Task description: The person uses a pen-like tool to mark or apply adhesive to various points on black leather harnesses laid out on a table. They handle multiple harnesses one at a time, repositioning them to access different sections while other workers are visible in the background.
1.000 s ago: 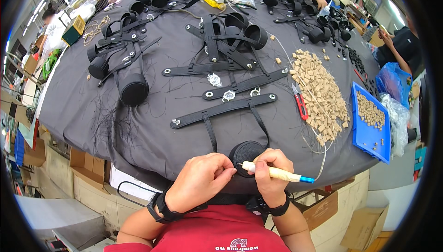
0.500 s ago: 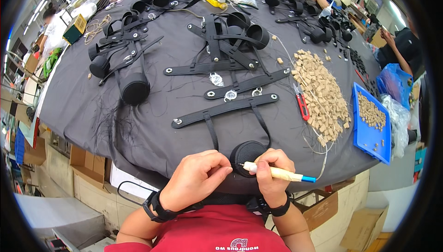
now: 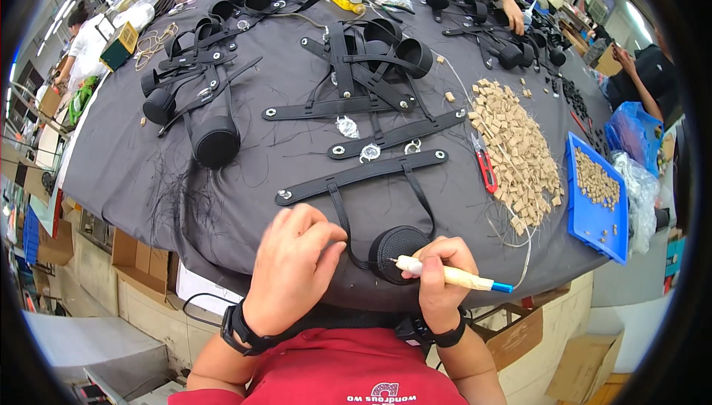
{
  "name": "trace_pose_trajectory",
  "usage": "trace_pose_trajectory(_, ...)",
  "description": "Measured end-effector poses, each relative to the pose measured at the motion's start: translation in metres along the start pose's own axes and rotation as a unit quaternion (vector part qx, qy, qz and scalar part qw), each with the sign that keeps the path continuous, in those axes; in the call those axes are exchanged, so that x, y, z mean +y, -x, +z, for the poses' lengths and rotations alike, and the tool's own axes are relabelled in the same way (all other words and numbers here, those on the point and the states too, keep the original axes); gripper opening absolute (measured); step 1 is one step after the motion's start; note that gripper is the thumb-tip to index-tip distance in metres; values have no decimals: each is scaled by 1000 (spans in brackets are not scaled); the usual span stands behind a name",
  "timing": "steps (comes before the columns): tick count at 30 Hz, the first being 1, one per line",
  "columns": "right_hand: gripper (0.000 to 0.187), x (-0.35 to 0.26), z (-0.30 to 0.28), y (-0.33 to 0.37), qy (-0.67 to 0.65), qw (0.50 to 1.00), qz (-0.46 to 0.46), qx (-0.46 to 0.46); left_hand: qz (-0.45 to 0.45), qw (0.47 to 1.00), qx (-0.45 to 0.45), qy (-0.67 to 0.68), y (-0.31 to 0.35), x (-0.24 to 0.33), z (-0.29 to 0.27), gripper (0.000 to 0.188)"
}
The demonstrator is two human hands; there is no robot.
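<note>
My right hand (image 3: 439,277) grips a cream pen-shaped tool (image 3: 445,274) with a blue end and a thin cord, its tip against a round black mesh cup (image 3: 394,248) at the table's near edge. My left hand (image 3: 294,265) pinches a thin black strap (image 3: 343,219) that runs from the cup up to a long black strap with metal eyelets (image 3: 363,173). Both wrists wear black bands.
Dark cloth covers the table (image 3: 245,205), strewn with more black strap-and-cup assemblies (image 3: 215,119). A heap of small tan blocks (image 3: 515,145), red snips (image 3: 485,169) and a blue tray (image 3: 597,197) lie at right. Other people's hands (image 3: 512,15) work at the far side. Cardboard boxes (image 3: 137,271) stand below.
My left hand has shifted slightly and pinched closer to the thin strap. The right hand and the tool stay in place at the cup.
</note>
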State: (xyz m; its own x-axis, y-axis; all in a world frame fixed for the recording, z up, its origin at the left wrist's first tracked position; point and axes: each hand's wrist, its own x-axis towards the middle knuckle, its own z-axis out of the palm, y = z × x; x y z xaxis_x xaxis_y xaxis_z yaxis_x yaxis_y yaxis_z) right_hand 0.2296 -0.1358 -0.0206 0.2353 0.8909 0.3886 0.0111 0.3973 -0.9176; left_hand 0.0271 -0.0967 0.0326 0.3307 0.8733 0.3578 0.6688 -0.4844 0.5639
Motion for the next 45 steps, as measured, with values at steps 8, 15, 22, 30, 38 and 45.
trace_pose_trajectory(8, 17, 5, 3, -3, -122, 992, -4, 39, 96, 994, -10, 45, 12, 19, 30, 27)
trace_pose_trajectory(15, 16, 5, -3, -3, -94, 995, 12, 8, 79, 990, -10, 114, 15, 12, 34, 14)
trace_pose_trajectory(22, 12, 9, -6, -5, -12, 999, -30, -34, -50, 966, -32, 252, 14, 9, 28, 8)
trace_pose_trajectory(30, 13, 9, -6, -7, 12, 998, -46, -52, -46, 968, -41, 245, 11, 10, 31, 8)
trace_pose_trajectory(38, 14, 9, -6, -7, 31, 996, -54, -57, -25, 967, -34, 251, 9, 11, 36, 10)
trace_pose_trajectory(45, 13, 10, -6, -7, 47, 995, -64, -57, -21, 968, -34, 248, 9, 10, 36, 10)
